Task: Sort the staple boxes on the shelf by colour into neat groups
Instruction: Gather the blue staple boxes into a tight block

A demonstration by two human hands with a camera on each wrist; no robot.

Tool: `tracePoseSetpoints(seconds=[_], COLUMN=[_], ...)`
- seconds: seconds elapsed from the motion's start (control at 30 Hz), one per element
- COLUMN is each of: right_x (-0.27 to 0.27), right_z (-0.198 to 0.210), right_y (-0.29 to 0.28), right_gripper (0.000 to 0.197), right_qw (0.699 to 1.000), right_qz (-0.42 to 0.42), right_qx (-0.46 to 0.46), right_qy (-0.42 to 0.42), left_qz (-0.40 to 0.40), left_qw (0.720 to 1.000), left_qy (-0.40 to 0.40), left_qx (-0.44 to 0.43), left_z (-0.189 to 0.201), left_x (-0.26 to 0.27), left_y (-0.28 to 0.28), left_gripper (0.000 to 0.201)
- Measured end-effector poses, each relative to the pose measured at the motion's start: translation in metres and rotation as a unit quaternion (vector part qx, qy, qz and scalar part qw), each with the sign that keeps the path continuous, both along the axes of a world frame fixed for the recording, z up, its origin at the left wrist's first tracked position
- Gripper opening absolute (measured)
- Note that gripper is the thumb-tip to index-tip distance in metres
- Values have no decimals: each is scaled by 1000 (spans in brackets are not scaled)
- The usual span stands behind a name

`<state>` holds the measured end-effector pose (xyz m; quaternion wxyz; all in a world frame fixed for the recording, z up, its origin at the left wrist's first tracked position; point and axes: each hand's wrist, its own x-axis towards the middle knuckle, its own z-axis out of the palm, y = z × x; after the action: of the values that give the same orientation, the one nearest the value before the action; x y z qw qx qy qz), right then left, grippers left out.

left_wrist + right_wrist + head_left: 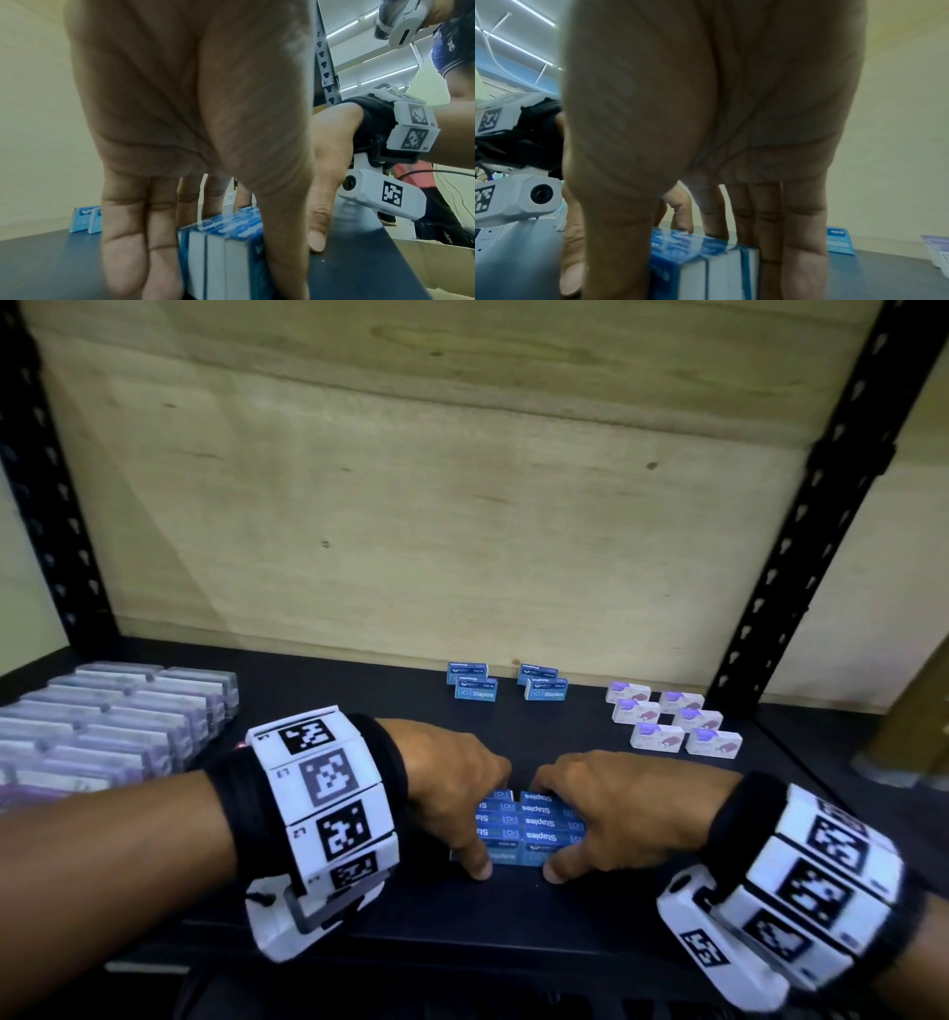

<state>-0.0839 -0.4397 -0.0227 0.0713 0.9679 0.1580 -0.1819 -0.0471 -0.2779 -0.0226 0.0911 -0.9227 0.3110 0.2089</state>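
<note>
A tight block of several blue staple boxes (534, 824) lies near the front middle of the dark shelf (349, 706). My left hand (475, 819) grips its left half and my right hand (575, 824) its right half. Both thumbs sit on the near face and the fingers reach over the far side. The left wrist view shows the block (226, 243) between fingers and thumb, and the right wrist view shows the block (706, 263) the same way. Two pairs of blue boxes (472, 683) (544, 683) stand at the back. Several white-and-purple boxes (672, 724) sit in two rows at the back right.
Rows of clear plastic cases (118, 726) fill the shelf's left side. Black perforated uprights (821, 505) frame the bay, with a wooden back panel (411, 505) behind. A cardboard box (437, 263) shows below the shelf's front edge.
</note>
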Motion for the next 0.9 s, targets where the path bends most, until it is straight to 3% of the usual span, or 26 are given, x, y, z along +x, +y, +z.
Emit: tracePoseSetpoints(seconds=[0.27, 0.9], right_x=[5, 5], right_z=[-2, -2], right_y=[5, 2], right_gripper=[57, 56], right_qw=[999, 1000], right_qz=[24, 21], right_qx=[-27, 15], right_qy=[-16, -5], left_qz=[-14, -15], left_qw=[1000, 999], left_qy=[-15, -3], left_qx=[-7, -51], left_z=[-1, -3], left_x=[1, 3], left_y=[-5, 0], left_gripper=[65, 62])
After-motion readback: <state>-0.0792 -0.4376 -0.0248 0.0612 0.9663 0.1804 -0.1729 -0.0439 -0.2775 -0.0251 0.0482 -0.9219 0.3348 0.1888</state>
